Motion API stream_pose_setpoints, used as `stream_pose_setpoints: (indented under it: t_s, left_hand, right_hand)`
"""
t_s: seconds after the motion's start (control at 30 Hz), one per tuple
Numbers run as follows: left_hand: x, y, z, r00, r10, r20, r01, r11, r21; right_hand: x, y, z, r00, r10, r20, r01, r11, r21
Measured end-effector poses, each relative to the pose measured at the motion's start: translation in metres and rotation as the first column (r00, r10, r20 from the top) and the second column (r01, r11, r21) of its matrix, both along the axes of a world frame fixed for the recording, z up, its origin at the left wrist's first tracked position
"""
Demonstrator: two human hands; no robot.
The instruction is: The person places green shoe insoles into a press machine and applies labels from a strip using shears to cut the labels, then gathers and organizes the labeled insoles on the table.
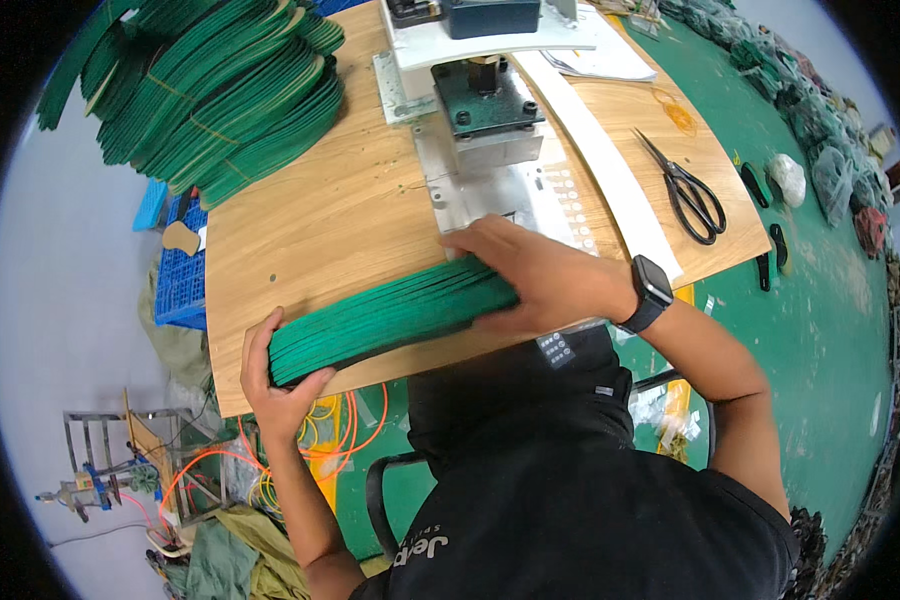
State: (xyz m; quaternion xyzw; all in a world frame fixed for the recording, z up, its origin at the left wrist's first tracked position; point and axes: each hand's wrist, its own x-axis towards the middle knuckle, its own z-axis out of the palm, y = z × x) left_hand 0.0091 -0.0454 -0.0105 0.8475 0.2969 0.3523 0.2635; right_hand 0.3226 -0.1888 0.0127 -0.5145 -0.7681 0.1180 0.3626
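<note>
A long stack of thin green insoles (390, 315), seen edge-on, lies along the front edge of the wooden table. At its left end my left hand (270, 375) is wrapped round it, thumb on the near side and fingers on the far side. My right hand (525, 275) grips the other end from above, fingers over the top and thumb toward me. Just beyond that hand stands a press machine (488, 105) with a dark block over a metal base plate (470, 200). The underside of the stack is hidden.
Banded bundles of green insoles (220, 90) pile up at the table's far left. Black-handled scissors (685, 190) lie at the right, beside a curved white strip (600, 160). A blue crate (180, 285) stands left of the table; orange hoses (345, 440) run below it.
</note>
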Motion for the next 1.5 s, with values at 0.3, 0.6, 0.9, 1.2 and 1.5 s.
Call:
stream_pose_setpoints:
  t_s: [0.3,0.6,0.9,1.2,1.5]
  left_hand:
    - [0.009,-0.003,-0.004,0.999,-0.033,-0.018,0.036,0.985,0.170]
    - [-0.002,-0.010,-0.024,0.993,-0.058,0.100,0.043,0.987,0.152]
    - [-0.002,-0.005,-0.003,0.999,-0.030,-0.022,0.030,0.999,0.011]
    - [0.036,0.012,0.001,0.986,0.001,0.164,0.067,0.908,-0.413]
    - [0.051,0.021,-0.013,0.971,-0.105,0.214,0.182,0.907,-0.380]
  right_hand:
    - [-0.002,-0.005,-0.010,0.984,-0.118,-0.131,0.121,0.993,0.015]
    - [-0.001,-0.016,-0.018,0.999,-0.041,-0.013,0.041,0.999,0.030]
    - [0.009,-0.023,-0.016,0.990,-0.097,-0.101,0.100,0.995,0.018]
    - [0.025,-0.033,0.010,0.828,-0.498,-0.256,0.322,0.797,-0.511]
    - [0.048,-0.046,-0.009,0.907,-0.421,0.030,0.422,0.901,-0.100]
